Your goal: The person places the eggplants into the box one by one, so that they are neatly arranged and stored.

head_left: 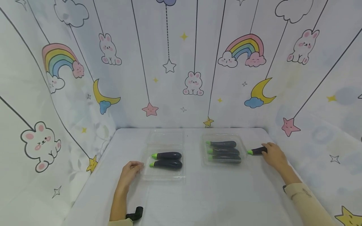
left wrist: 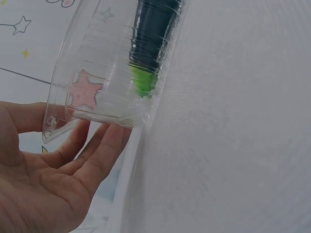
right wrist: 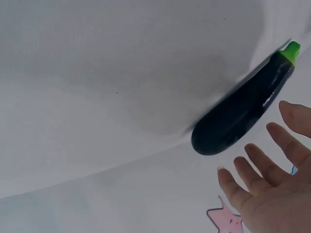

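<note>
A clear plastic box (head_left: 164, 178) at the left holds two dark toy eggplants with green stems, the nearer one (head_left: 167, 164) in front of the other (head_left: 169, 155). My left hand (head_left: 130, 172) holds this box at its left edge; in the left wrist view the thumb lies over the rim and the fingers meet the outer wall (left wrist: 102, 116). At the right, a loose eggplant (right wrist: 243, 104) lies on the table. My right hand (right wrist: 279, 179) is beside it, fingers spread and relaxed; in the head view the fingertips overlap its dark end.
A second clear box (head_left: 205, 161) at the right of centre holds several eggplants (head_left: 224, 151). A white cloth covers the table (head_left: 198, 201). Patterned fabric walls (head_left: 172, 91) stand behind and at both sides. A black band with a camera (head_left: 135, 214) is on the left wrist.
</note>
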The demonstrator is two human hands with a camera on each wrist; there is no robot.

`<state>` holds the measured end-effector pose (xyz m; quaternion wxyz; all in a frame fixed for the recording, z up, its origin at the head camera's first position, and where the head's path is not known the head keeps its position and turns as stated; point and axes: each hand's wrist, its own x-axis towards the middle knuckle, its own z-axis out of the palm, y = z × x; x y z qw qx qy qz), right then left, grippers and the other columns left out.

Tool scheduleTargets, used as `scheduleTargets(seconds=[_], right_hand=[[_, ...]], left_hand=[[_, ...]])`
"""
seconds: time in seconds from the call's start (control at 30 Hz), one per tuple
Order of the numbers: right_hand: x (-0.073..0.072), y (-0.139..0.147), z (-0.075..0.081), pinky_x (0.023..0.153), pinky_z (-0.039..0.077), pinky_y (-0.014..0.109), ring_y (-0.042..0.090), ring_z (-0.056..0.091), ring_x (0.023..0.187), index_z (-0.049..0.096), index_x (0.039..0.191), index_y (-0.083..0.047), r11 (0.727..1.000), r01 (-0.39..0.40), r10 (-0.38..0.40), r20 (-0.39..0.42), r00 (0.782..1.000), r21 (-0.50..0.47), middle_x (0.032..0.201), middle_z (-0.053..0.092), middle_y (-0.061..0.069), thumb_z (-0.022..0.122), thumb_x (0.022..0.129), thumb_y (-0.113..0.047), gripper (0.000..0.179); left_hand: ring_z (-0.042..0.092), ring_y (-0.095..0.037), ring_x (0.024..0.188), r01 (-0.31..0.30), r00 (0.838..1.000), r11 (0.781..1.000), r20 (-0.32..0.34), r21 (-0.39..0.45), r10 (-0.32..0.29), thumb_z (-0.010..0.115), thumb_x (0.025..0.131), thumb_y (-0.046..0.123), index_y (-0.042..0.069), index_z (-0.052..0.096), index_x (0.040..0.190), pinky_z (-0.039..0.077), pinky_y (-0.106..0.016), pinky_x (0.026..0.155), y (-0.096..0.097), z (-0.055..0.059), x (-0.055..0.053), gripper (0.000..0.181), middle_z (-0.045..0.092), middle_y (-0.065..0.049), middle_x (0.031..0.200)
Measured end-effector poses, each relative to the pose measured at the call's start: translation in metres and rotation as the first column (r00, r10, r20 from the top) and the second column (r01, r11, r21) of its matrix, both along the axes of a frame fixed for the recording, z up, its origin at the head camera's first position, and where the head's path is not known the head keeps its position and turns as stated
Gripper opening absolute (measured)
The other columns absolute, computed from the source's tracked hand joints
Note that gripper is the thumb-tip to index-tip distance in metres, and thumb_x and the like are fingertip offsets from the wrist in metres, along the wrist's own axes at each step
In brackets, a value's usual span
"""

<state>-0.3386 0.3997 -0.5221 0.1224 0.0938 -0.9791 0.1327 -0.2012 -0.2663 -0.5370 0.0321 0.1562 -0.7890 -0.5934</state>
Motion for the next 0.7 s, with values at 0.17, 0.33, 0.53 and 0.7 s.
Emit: scheduleTargets(seconds=[0.17,0.33,0.53,0.7], right_hand=[[-0.0008,0.0053,0.0017,0.101,0.039,0.076,0.064,0.043,0.128,0.058,0.136,0.008,0.998,-0.016,0.015,0.013,1.0,0.066,0.142,0.044,0.044,0.067,0.094,-0.007,0.046],[-0.0035,0.0068,0.0008,0.099,0.042,0.075,0.062,0.045,0.128,0.061,0.135,0.006,0.993,-0.046,0.048,-0.017,0.999,0.112,0.141,0.047,0.042,0.071,0.089,-0.004,0.048],[-0.0047,0.0061,-0.0041,0.095,0.044,0.075,0.059,0.049,0.125,0.064,0.13,0.006,0.993,-0.017,0.02,-0.025,0.999,0.121,0.135,0.055,0.037,0.069,0.086,0.001,0.044],[-0.006,0.004,-0.0036,0.089,0.045,0.075,0.06,0.053,0.116,0.066,0.125,0.006,0.996,0.018,-0.017,-0.01,1.0,0.093,0.126,0.057,0.037,0.067,0.084,0.003,0.04]], left_hand=[[0.062,-0.026,0.108,-0.003,1.0,1.0,0.003,0.004,0.003,0.064,0.102,0.021,0.0,0.063,0.126,0.049,-0.034,0.089,-0.0003,-0.0012,0.0002,0.032,0.069,-0.016,0.126],[0.063,-0.026,0.11,0.001,1.0,1.0,0.001,0.01,-0.001,0.063,0.102,0.022,-0.001,0.062,0.127,0.049,-0.035,0.091,-0.0007,-0.0016,0.0011,0.034,0.069,-0.017,0.129],[0.062,-0.026,0.109,0.007,1.0,0.999,-0.011,0.032,-0.006,0.065,0.102,0.021,-0.001,0.062,0.127,0.049,-0.033,0.088,-0.0016,-0.0024,0.0018,0.034,0.068,-0.017,0.13],[0.062,-0.026,0.109,0.01,1.0,0.999,-0.017,0.032,-0.01,0.065,0.102,0.022,-0.001,0.062,0.128,0.049,-0.032,0.088,-0.0017,-0.0032,0.0008,0.035,0.068,-0.017,0.129]])
